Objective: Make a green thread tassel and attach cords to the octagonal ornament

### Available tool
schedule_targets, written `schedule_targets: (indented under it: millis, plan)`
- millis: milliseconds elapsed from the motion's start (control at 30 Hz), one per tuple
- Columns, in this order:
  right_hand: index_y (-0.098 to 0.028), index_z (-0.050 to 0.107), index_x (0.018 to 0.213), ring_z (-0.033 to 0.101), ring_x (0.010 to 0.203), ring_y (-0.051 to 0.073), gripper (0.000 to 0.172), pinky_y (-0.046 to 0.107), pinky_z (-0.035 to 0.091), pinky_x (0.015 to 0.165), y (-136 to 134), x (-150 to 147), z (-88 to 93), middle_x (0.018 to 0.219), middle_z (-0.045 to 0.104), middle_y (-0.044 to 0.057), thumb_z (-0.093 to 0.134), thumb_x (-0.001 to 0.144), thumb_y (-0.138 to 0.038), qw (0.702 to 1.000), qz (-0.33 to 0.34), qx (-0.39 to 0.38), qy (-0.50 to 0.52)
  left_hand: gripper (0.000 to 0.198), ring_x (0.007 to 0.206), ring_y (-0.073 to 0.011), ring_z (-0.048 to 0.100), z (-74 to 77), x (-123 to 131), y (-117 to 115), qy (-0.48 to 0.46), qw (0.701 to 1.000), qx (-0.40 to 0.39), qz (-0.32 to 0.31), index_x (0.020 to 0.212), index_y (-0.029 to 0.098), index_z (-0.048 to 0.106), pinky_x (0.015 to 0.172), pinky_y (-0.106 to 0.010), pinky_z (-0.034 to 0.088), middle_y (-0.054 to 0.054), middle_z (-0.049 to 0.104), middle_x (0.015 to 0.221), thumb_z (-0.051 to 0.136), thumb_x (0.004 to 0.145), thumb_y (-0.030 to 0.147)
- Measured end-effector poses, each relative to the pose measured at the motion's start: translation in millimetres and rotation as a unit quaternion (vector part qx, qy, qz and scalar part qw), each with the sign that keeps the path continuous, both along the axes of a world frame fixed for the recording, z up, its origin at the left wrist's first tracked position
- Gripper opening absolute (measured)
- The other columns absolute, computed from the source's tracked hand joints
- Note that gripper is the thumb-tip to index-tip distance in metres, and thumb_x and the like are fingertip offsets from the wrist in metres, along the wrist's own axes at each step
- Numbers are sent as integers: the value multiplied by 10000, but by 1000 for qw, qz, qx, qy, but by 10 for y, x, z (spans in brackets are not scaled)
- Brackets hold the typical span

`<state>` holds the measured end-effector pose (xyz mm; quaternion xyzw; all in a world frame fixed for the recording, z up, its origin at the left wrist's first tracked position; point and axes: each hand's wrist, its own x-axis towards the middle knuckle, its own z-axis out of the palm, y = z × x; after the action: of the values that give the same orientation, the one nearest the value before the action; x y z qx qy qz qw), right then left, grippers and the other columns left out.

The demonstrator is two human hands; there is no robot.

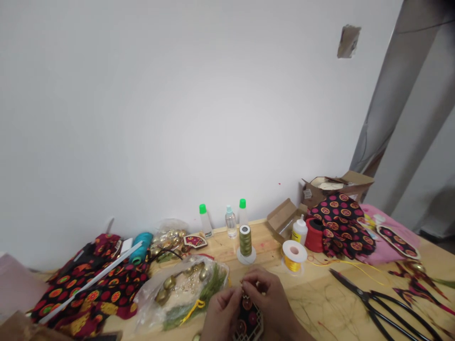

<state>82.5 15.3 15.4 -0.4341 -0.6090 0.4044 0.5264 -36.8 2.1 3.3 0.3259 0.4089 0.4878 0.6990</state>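
Low in the middle of the view, both hands meet over a small black patterned fabric piece (250, 317) with red and orange dots. My left hand (220, 312) has its fingers curled against the piece's left edge. My right hand (272, 300) pinches its top edge, fingers closed. Whether a needle or thread sits in the pinch is too small to tell. A clear plastic bag (181, 291) of gold bells and green fibre lies just left of my hands.
On the wooden table (320, 293) stand a green thread cone (245, 241), a yellow spool (294, 253), a red spool (314, 234), glue bottles (204, 220), black shears (373, 298) at right, patterned cloth (88, 284) at left, and cardboard boxes (334, 187) against the white wall.
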Motion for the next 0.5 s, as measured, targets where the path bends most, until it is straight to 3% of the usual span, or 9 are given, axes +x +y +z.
schedule_targets:
  millis: [233,500]
  plan:
    - [-143,676,709,517,536,119,135,203,387,487,-4,10,-10,613,618,29,588,662,-234,999,-27,-41,-23,356,529,-132,479,-16,-6,0,95,993,49,46,611,105,674,527,-238,377,-15,579,512,673,533,453]
    - [-161,667,652,514,536,119,92,206,369,488,-8,33,14,583,607,12,581,662,-192,999,-3,-20,-42,349,478,-116,447,-154,-36,27,85,995,35,47,524,100,635,477,-219,341,3,523,440,687,517,445]
